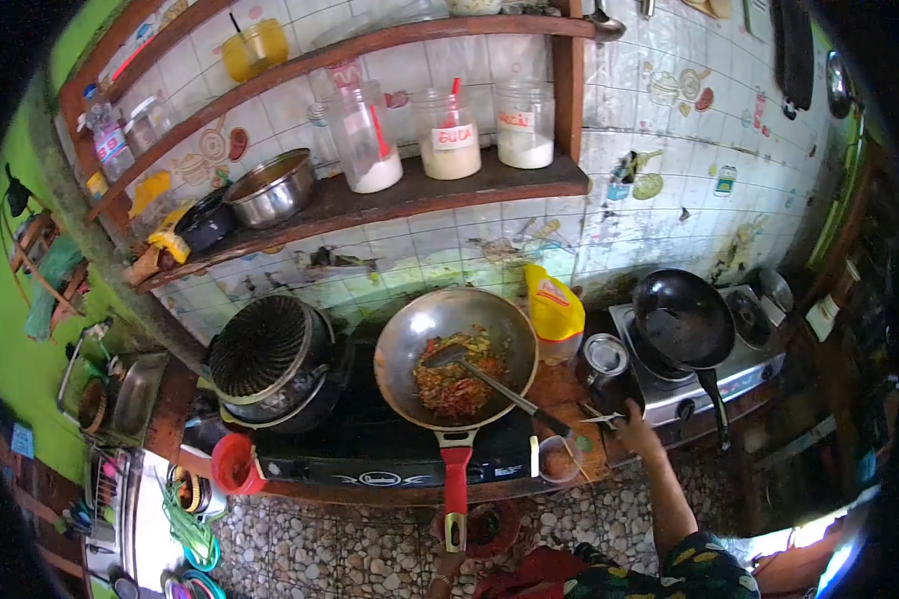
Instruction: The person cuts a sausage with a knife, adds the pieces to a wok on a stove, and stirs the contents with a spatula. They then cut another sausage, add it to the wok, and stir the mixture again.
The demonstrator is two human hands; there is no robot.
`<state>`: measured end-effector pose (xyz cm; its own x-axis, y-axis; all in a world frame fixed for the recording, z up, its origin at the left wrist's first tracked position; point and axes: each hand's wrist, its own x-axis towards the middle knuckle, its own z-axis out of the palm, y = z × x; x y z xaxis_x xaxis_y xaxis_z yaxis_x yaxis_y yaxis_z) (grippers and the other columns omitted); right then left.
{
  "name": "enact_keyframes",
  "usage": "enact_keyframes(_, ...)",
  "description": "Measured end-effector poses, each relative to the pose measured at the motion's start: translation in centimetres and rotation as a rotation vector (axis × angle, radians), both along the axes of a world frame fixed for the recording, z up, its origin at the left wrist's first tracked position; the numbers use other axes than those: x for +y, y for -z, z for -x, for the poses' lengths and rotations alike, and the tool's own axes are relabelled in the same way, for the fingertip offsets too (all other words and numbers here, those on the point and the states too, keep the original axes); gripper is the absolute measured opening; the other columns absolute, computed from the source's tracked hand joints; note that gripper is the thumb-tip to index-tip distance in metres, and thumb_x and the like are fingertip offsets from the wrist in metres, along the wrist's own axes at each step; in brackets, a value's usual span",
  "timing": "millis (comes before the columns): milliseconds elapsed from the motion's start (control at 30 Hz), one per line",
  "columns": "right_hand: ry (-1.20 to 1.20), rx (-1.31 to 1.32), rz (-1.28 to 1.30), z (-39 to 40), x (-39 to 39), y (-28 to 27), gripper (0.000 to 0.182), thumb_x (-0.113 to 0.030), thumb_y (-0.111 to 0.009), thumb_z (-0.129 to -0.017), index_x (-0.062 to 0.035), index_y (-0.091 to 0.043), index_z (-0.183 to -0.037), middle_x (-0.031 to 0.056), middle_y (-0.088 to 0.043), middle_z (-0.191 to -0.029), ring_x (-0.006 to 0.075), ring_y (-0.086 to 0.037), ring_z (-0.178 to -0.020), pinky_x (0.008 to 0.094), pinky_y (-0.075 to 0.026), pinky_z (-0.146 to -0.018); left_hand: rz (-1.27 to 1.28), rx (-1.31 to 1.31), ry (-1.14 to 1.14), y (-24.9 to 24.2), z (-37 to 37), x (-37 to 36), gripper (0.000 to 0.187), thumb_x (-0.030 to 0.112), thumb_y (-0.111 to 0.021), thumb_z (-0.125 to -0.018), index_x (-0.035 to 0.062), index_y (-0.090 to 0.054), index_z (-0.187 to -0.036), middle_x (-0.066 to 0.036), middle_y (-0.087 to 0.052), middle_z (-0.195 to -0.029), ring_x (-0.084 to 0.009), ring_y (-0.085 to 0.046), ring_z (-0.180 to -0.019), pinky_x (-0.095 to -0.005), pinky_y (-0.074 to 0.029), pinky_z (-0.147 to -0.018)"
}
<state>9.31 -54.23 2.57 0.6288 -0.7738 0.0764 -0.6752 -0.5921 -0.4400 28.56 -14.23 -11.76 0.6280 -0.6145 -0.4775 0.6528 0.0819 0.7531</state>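
Note:
A steel wok [410, 339] with a red handle [456, 474] sits on the black stove [370, 439]. It holds chopped red, orange and green stir-fry [457, 374]. A metal spatula [489, 381] rests in the food, its handle pointing to the lower right. My left hand [446, 567] is at the near end of the red handle and seems to grip it; only a small part shows. My right hand [634, 424] reaches onto the wooden counter beside a lidded metal canister [603, 361], fingers on something small and thin. Whether it holds that thing is unclear.
A dark ridged pot [265, 349] sits on the left burner and a black pan [684, 319] on a second stove at right. A yellow bag [554, 309] stands behind the wok. A small glass bowl [559, 459] and a red cup [232, 464] sit at the counter's front edge. Jars line the shelf above.

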Motion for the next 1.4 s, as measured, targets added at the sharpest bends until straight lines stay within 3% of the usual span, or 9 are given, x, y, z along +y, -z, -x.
enact_keyframes(67, 0.111, 0.313, -0.286, 0.7, -0.1, 4.7, 0.058, -0.027, -0.048, -0.082, -0.0071, -0.022, -0.13, 0.0277, -0.058, -0.088, 0.044, -0.057, -0.08, 0.0482, -0.044, -0.069, -0.08, -0.089, 0.078, 0.3, 0.7, 0.6, 0.029, 0.021, -0.049, -0.085, 0.0022, -0.05, -0.107, -0.014, -0.054, -0.086, -0.0238, -0.054, -0.074, -0.0347, -0.044, -0.064)
enact_keyframes(200, -0.082, 0.075, -0.11, -1.7, 2.2, 8.5, 0.054, -0.028, -0.049, -0.082, -0.0033, -0.032, -0.127, 0.0223, -0.059, -0.076, 0.0263, -0.059, -0.061, 0.0356, -0.048, -0.061, -0.233, -0.178, 0.242, 1.6, 2.9, 1.8, 0.031, 0.023, -0.049, -0.085, 0.0021, -0.05, -0.108, -0.014, -0.053, -0.09, -0.0245, -0.054, -0.078, -0.0356, -0.044, -0.067)
enact_keyframes(467, 0.024, -0.011, 0.051, -1.1, 2.8, 9.2, 0.04, -0.019, -0.048, -0.084, -0.0052, -0.044, -0.12, 0.015, -0.056, -0.1, 0.0243, -0.055, -0.087, 0.0342, -0.042, -0.08, -0.413, -0.26, 0.458, 3.6, 8.8, 3.7, 0.034, 0.026, -0.049, -0.086, 0.0018, -0.049, -0.11, -0.015, -0.053, -0.099, -0.0259, -0.054, -0.086, -0.0373, -0.044, -0.073)
enact_keyframes(600, 0.11, -0.392, -0.123, 4.0, 2.1, 7.7, 0.036, -0.022, -0.051, -0.082, -0.0021, -0.049, -0.112, 0.0178, -0.054, -0.101, 0.0275, -0.053, -0.091, 0.0336, -0.044, -0.077, -0.47, -0.357, 0.492, 2.7, 10.4, 2.6, 0.036, 0.028, -0.049, -0.086, 0.0017, -0.049, -0.111, -0.016, -0.052, -0.103, -0.0267, -0.054, -0.09, -0.0382, -0.044, -0.076)
enact_keyframes(700, 0.017, -0.207, 0.113, 6.0, 0.4, 12.6, 0.034, -0.026, -0.047, -0.083, -0.0038, -0.051, -0.108, 0.0168, -0.057, -0.093, 0.0252, -0.055, -0.083, 0.0334, -0.046, -0.065, -0.51, -0.492, 0.478, 1.2, 10.9, 0.4, 0.037, 0.029, -0.049, -0.086, 0.0016, -0.049, -0.112, -0.016, -0.052, -0.107, -0.0272, -0.053, -0.093, -0.0388, -0.044, -0.078)
enact_keyframes(1000, -0.335, 0.399, -0.175, -0.8, -0.8, 15.0, 0.04, -0.017, -0.045, -0.079, -0.0099, -0.041, -0.118, 0.021, -0.052, -0.101, 0.0294, -0.053, -0.089, 0.0409, -0.045, -0.068, -0.503, -1.374, 0.246, -9.8, 12.9, -16.4, 0.045, 0.014, -0.055, -0.079, 0.0003, -0.038, -0.118, -0.02, -0.046, -0.113, -0.0374, -0.045, -0.102, -0.041, -0.038, -0.085)
enact_keyframes(1200, -0.86, 0.156, 0.578, -0.8, -2.2, 15.2, 0.047, -0.021, -0.049, -0.076, -0.0066, -0.039, -0.119, 0.0237, -0.054, -0.09, 0.0268, -0.059, -0.071, 0.0348, -0.05, -0.057, -0.749, -1.093, 0.109, -9.2, 14.1, -22.3, 0.051, 0.01, -0.058, -0.076, -0.0012, -0.032, -0.118, -0.022, -0.036, -0.115, -0.0371, -0.039, -0.105, -0.0434, -0.034, -0.088)
enact_keyframes(1300, -0.662, 0.507, -0.049, -1.2, -2.1, 14.9, 0.046, -0.022, -0.052, -0.074, -0.0124, -0.043, -0.118, 0.0179, -0.057, -0.082, 0.0236, -0.059, -0.061, 0.0306, -0.049, -0.051, -0.733, -1.197, 0.112, -7.9, 14.6, -22.3, 0.05, 0.011, -0.058, -0.076, -0.0012, -0.031, -0.117, -0.022, -0.034, -0.113, -0.0376, -0.036, -0.107, -0.0441, -0.034, -0.087)
enact_keyframes(1400, -0.342, 0.155, 0.824, 1.0, -0.5, 16.6, 0.035, -0.026, -0.052, -0.076, -0.0207, -0.052, -0.111, 0.0133, -0.058, -0.08, 0.0217, -0.059, -0.064, 0.0313, -0.049, -0.054, -0.734, -1.177, 0.151, -6.5, 14.5, -22.7, 0.054, 0.014, -0.058, -0.076, 0.0, -0.03, -0.12, -0.023, -0.033, -0.116, -0.0385, -0.036, -0.107, -0.0452, -0.033, -0.088)
